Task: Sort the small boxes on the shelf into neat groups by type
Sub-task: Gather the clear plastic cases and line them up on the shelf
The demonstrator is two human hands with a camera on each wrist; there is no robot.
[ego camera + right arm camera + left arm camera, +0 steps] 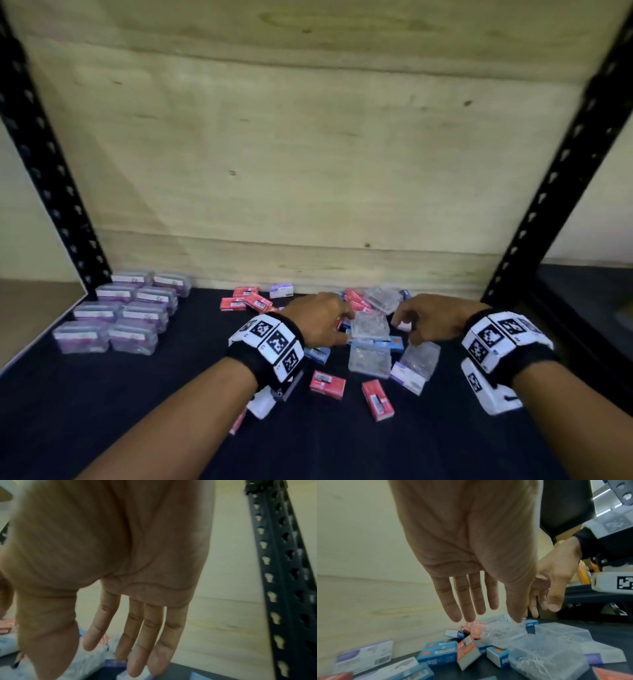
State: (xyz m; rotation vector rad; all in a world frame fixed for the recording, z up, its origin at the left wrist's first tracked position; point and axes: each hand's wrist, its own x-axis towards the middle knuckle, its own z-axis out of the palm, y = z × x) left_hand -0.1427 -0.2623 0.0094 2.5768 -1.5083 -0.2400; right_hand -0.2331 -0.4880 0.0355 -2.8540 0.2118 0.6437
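A mixed heap of small boxes lies mid-shelf: red boxes (327, 379), blue boxes (375, 342) and clear plastic boxes (370, 358). My left hand (322, 318) hovers over the heap's left side, fingers straight and spread, holding nothing (471, 601). My right hand (424, 318) hovers over its right side, fingers straight too, with nothing in it (137, 635). A clear box (371, 323) lies between the two hands. At the left stands a neat block of purple-filled clear boxes (123, 308).
Black perforated uprights (51, 178) (561, 178) frame the shelf on both sides. A pale plywood back wall (308, 154) closes the rear. More red boxes (245, 299) and a purple-white box (281, 290) lie near the wall. The dark shelf surface (102, 394) is bare at front left.
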